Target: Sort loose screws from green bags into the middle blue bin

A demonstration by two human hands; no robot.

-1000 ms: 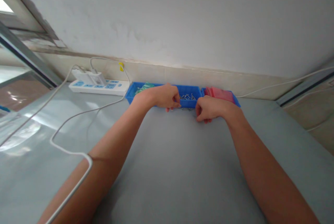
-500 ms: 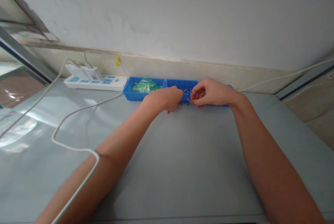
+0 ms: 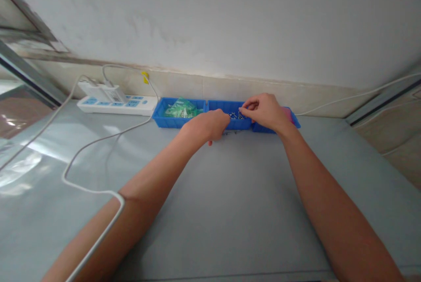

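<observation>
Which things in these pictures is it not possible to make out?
Head view: what the left hand holds, hidden by its own back.
Head view: whether the right hand pinches anything, too small and blurred.
Head view: part of the right blue tray's contents, behind that hand.

A smooth gray surface (image 3: 210, 194) extends back to a matte off-white wall (image 3: 237, 23), which shows faint gray stains at upper left and is faced along its base by a band of cream tiles (image 3: 184, 83) with a rough, discolored upper edge. A metal frame member (image 3: 31, 78) runs diagonally at the left side, and a second metal frame member (image 3: 383, 105) runs at the right, with beige paneling (image 3: 391, 135) visible beyond it. Illumination is soft and uneven, with bright glossy reflections on the left part of the surface and dimmer tones toward the upper right.
</observation>
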